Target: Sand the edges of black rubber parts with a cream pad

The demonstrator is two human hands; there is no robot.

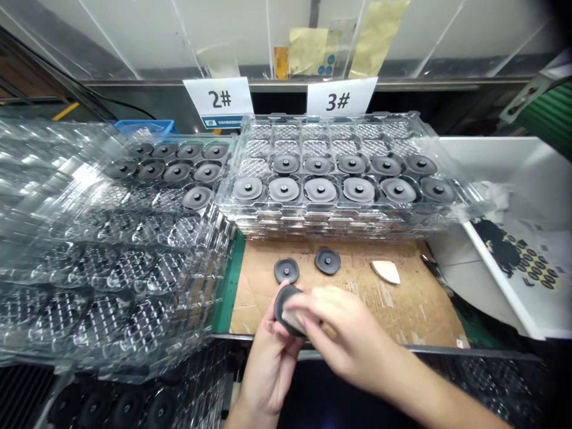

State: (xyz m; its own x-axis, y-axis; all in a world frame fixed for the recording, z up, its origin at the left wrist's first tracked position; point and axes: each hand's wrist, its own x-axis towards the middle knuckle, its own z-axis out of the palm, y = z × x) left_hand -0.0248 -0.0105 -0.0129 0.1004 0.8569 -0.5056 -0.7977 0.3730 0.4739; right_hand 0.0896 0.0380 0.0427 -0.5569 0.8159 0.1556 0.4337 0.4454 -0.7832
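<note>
My left hand [272, 351] grips a round black disc [282, 302] by its edge, above the near edge of the cardboard. Over the disc's face, my right hand [342, 328] is closed, with its fingertips pressed on a small pale pad [292, 320]; the fingers partly cover the pad. Just beyond my hands, one black disc with a centre knob [286, 271] lies on the cardboard sheet [259, 304]. A second black disc [328, 261] lies to its right. Farther right rests a cream-coloured wedge-shaped piece [386, 271].
A clear tray stack [330, 208] with black discs stands behind the cardboard, below a "3#" sign [339, 97]. More clear trays [102, 250] fill the left side, near a "2#" sign [220, 98]. At the right, a white bin [496, 298] holds small dark parts and label sheets.
</note>
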